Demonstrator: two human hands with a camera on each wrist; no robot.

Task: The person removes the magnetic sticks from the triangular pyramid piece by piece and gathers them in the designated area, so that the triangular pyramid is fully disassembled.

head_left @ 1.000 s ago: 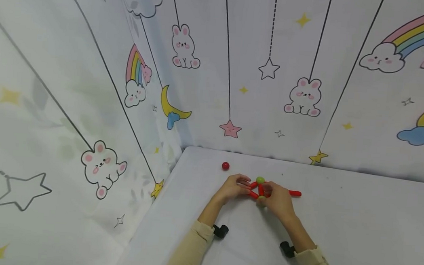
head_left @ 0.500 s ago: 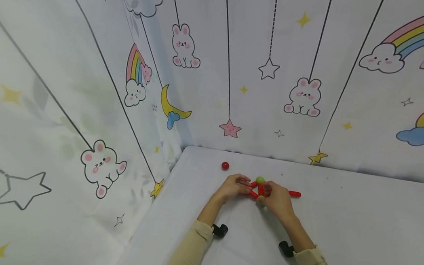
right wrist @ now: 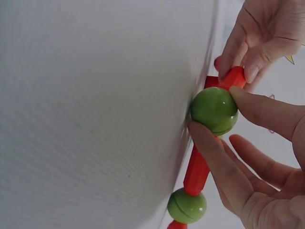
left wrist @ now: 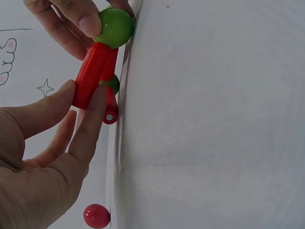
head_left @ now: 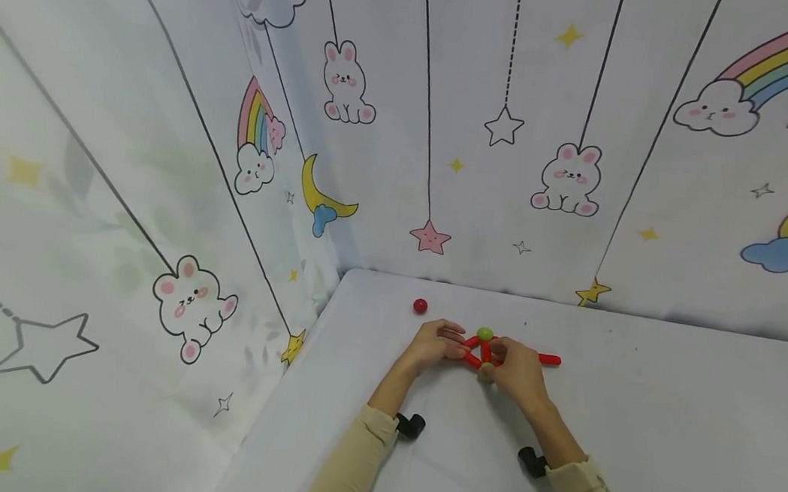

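Note:
My left hand (head_left: 434, 346) pinches the end of a red rod (left wrist: 90, 78) between thumb and forefinger. A green ball (right wrist: 214, 110) sits at that rod's other end, and my right hand (head_left: 520, 372) pinches it with thumb and forefinger. Both belong to a small frame of red rods joined by green balls. Another green ball (head_left: 485, 333) shows at the frame's far side. In the left wrist view, one red rod (left wrist: 110, 113) shows a silvery round dot on its end face. Part of the frame is hidden behind my right hand.
A loose red ball (head_left: 420, 306) lies on the white table (head_left: 661, 420), beyond my left hand. One red rod (head_left: 549, 359) sticks out to the right past my right hand. A printed white curtain (head_left: 385, 163) stands along the table's back and left edges.

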